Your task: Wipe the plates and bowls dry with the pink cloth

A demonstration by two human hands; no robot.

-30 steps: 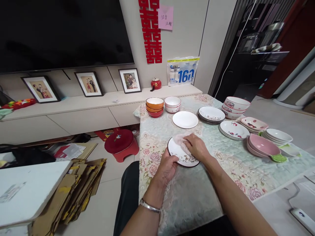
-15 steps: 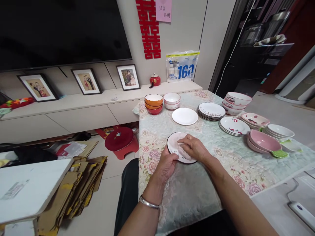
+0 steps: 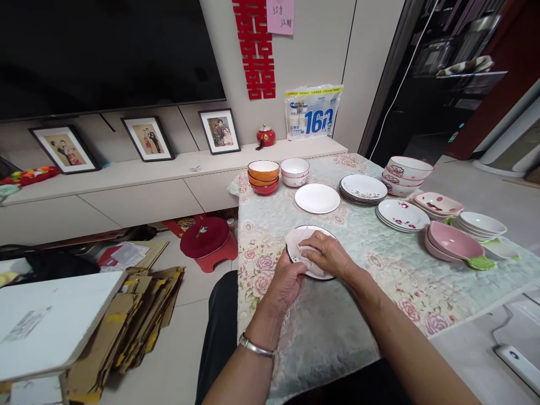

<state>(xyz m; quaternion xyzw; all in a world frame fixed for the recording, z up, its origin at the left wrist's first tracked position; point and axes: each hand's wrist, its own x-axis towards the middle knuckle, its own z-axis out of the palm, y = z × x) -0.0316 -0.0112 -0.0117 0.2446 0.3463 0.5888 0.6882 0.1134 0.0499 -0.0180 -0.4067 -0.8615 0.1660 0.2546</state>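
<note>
My left hand [image 3: 287, 279] grips the near left rim of a white plate [image 3: 296, 241] with a dark edge and a small printed pattern, thumb on top. Pressed against the plate's face is a crumpled white cloth or tissue [image 3: 311, 264], pinched under the fingers of my right hand [image 3: 329, 256]. The plate is tilted just above the flowered tablecloth [image 3: 261, 264], and my right hand hides part of it. Beyond it lies a plain white plate [image 3: 317, 198]. A stack of dark-rimmed patterned plates [image 3: 363, 188] stands to its right.
Orange and red bowls [image 3: 264, 177] and white bowls [image 3: 295, 171] are stacked at the back left. On the right are flowered plates [image 3: 403, 216], tall bowls [image 3: 408, 174], pink dishes [image 3: 453, 241] and small white bowls [image 3: 483, 223]. A red stool [image 3: 208, 242] and flattened cardboard [image 3: 122, 326] are on the floor left.
My right hand has shifted slightly left across the plate with the white cloth or tissue. My left hand keeps its grip on the rim.
</note>
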